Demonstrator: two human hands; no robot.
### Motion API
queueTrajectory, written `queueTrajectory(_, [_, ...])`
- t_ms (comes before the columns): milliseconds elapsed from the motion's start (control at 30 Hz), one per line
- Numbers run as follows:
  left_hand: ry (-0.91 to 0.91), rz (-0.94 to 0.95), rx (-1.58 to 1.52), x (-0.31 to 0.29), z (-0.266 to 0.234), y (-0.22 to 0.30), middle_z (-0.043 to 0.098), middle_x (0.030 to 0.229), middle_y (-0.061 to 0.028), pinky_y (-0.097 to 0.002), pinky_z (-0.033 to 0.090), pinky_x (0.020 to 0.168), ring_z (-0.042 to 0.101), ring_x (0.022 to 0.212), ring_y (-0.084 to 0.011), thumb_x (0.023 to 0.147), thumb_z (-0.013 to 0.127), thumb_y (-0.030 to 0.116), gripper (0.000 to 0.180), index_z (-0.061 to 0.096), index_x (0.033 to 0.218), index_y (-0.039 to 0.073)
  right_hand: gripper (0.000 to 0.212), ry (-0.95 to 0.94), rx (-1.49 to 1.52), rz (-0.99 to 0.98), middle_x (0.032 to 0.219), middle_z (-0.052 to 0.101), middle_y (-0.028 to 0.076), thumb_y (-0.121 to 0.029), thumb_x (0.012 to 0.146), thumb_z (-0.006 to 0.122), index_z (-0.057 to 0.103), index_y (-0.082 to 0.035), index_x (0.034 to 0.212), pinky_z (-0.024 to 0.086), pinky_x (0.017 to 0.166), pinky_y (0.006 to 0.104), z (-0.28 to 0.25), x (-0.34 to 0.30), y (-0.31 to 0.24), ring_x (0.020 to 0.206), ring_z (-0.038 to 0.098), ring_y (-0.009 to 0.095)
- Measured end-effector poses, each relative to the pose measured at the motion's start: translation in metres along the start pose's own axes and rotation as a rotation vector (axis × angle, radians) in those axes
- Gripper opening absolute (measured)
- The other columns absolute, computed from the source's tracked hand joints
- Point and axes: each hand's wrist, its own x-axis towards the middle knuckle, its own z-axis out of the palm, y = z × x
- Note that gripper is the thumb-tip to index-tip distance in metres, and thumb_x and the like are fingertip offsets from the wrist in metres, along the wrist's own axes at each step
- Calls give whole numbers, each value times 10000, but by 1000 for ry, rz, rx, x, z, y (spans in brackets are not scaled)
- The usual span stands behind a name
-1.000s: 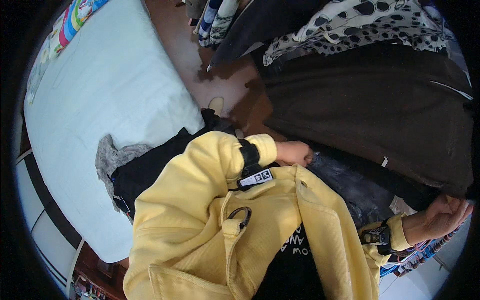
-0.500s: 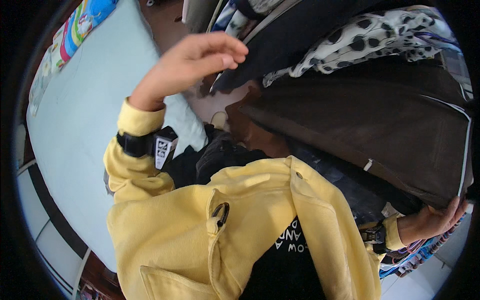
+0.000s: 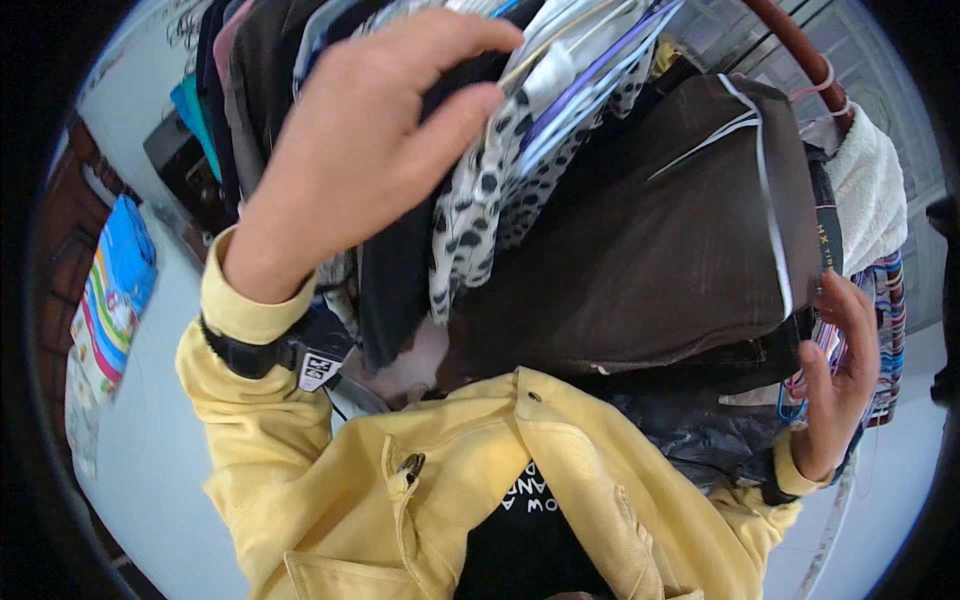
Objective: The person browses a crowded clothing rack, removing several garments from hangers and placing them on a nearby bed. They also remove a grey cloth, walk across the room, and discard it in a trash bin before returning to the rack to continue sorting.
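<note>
My left hand (image 3: 385,150) is raised at the hanging clothes, fingers curved and thumb apart, its tips beside a beige hanger (image 3: 545,52). Just below it hangs a white garment with black spots (image 3: 468,230), next to purple and pale hangers (image 3: 590,95). A large dark brown garment (image 3: 640,240) fills the middle right, with a thin white hanger (image 3: 765,200) along its far right side. My right hand (image 3: 843,365) is at that garment's lower right corner, fingers and thumb apart; whether its fingertips touch the cloth I cannot tell.
A reddish rail (image 3: 800,50) runs at the upper right, with a white towel (image 3: 870,190) over it. Several dark clothes (image 3: 275,80) hang at the upper left. A pale bed (image 3: 150,440) with a bright folded cloth (image 3: 118,280) lies left. Many-coloured hangers (image 3: 885,340) bunch beyond my right hand.
My view has swung up toward the rack. My left hand has come to the hangers by the spotted garment. My right hand's fingers have spread at the brown garment's corner.
</note>
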Motion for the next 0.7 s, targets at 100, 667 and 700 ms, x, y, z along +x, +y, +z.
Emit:
queueTrajectory(100, [-8, 54, 140, 22, 6, -7, 677, 1109, -146, -359, 524, 888, 663, 992, -306, 870, 722, 54, 413, 636, 1274, 38, 488, -35, -165, -220, 1248, 647, 173, -249, 876, 750, 666, -3, 1289, 491, 995, 396, -35, 19, -24, 1144, 631, 305])
queueTrajectory(667, [-82, 46, 334, 20, 4, -31, 587, 1257, -148, -446, 451, 991, 539, 1172, -374, 779, 763, 104, 443, 662, 1208, 64, 515, 67, -415, -1031, 1244, 629, 78, 57, 818, 664, 616, -146, 1289, 518, 973, 435, 117, 247, -58, 1115, 655, 309])
queueTrajectory(700, [-3, 35, 268, 22, 4, -31, 596, 1253, -150, -426, 465, 997, 563, 1164, -353, 783, 743, 48, 413, 676, 1190, 63, 519, 49, -381, -1014, 1242, 628, 77, 48, 817, 670, 614, -152, 1293, 519, 968, 437, 117, 246, -55, 1107, 657, 313])
